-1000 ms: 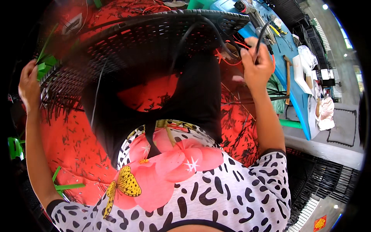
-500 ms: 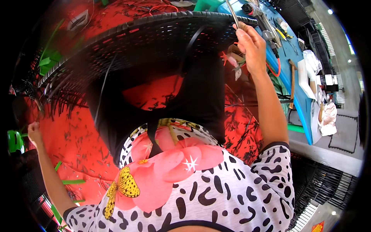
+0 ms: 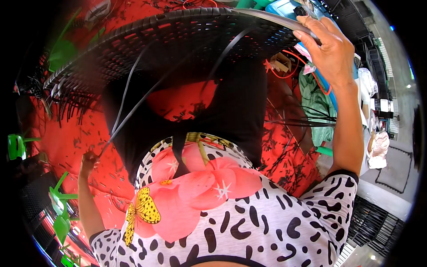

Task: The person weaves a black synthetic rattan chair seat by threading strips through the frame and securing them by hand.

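Observation:
A large black woven piece [image 3: 178, 40], its rim wrapped in flat strips, stands across my lap and curves from left to right. My right hand [image 3: 332, 51] is closed at its right end, thumb and fingers pinching a shiny grey-black strip [image 3: 271, 18] that lies along the rim. On the left, my left hand [image 3: 90, 161] is closed on the end of a thin dark strip [image 3: 133, 109], which runs straight up to the weave. Other loose strips hang from the weave, among them a wide strip [image 3: 229, 46] near the middle.
Short dark offcuts litter the red floor covering [image 3: 71, 133]. At the right are a blue table [image 3: 284, 8], a green sack [image 3: 316, 100], a red hose [image 3: 327, 89] and a small cardboard box [image 3: 281, 62]. Green stools [image 3: 18, 147] stand at the left.
My right hand has moved right, pulling the strip down along the rim. My left hand has come inward and lower, and a strip now stretches from it to the weave.

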Demonstrator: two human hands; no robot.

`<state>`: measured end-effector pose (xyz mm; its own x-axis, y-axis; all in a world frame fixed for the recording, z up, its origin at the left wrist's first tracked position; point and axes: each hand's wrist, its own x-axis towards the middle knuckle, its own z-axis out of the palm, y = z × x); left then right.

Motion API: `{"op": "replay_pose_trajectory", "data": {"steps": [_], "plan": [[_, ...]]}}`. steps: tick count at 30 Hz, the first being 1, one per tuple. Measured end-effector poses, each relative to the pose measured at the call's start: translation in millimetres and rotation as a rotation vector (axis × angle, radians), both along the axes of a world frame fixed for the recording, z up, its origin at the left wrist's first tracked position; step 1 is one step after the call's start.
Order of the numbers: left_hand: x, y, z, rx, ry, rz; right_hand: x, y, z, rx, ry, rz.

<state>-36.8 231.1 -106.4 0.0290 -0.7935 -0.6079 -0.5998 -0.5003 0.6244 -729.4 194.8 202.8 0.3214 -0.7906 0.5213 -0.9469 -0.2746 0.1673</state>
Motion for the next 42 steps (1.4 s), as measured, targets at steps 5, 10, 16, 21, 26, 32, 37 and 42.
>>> {"op": "replay_pose_trajectory", "data": {"steps": [5, 10, 16, 21, 26, 32, 37, 42], "plan": [[3, 2, -17, -0.019, -0.026, -0.012, -1, 0, 1, 0.013, 0.157, -0.026], [1, -11, -14, -0.055, -0.042, -0.085, 2, 1, -10, 0.018, 0.100, -0.026], [10, -13, -31, -0.143, -0.094, -0.254, -2, 2, -15, 0.029, -0.038, 0.005], [6, -16, -33, -0.183, -0.203, -0.339, 7, 3, -16, -0.002, 0.048, -0.032], [20, -16, -47, -0.287, -0.306, -0.398, 16, 0, -21, -0.104, 0.139, 0.004], [11, -22, -35, -0.285, -0.353, -0.396, 11, -2, -30, -0.140, 0.093, 0.025], [-35, -58, 48, -0.914, -0.565, -0.507, 7, 0, -36, -0.144, 0.048, 0.010], [-178, -90, 168, -1.334, -0.516, -0.751, 13, 7, -45, -0.163, 0.031, 0.005]]}}
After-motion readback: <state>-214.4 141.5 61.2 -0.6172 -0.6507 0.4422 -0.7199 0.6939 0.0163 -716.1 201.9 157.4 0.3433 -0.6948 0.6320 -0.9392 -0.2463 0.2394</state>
